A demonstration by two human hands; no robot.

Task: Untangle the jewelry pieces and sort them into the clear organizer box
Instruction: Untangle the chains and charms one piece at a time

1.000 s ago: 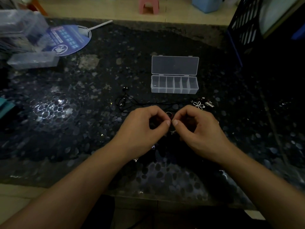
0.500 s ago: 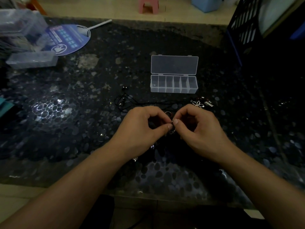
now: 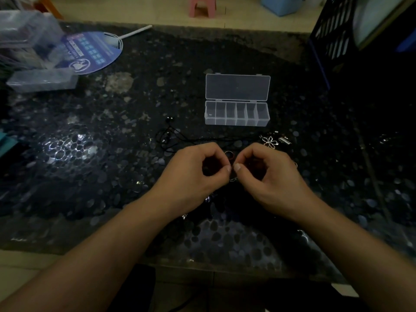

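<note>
A small tangle of jewelry (image 3: 232, 178) is pinched between both hands, just in front of the clear organizer box (image 3: 236, 113), whose lid is thrown back and whose compartments look almost bare; what exactly is gripped is too dark and small to be told. The left hand (image 3: 198, 174) and the right hand (image 3: 267, 174) are curled, thumb and forefinger tips nearly meeting over the knot. A black cord (image 3: 177, 140) is trailed out to the left front of the box, and a silver flower pendant (image 3: 269, 141) is laid to its right front. The step would probably be best done with light, short pulls in opposite directions, the knot being loosened rather than drawn tight, since a thin chain could be kinked or snapped. Everything is set on a dark, glossy pebble-patterned table (image 3: 94, 167). Far left of the box a blue hand fan (image 3: 94, 52) and closed plastic cases (image 3: 42, 81) are seen; beyond it, pale floor and a pink stool (image 3: 202, 6).
</note>
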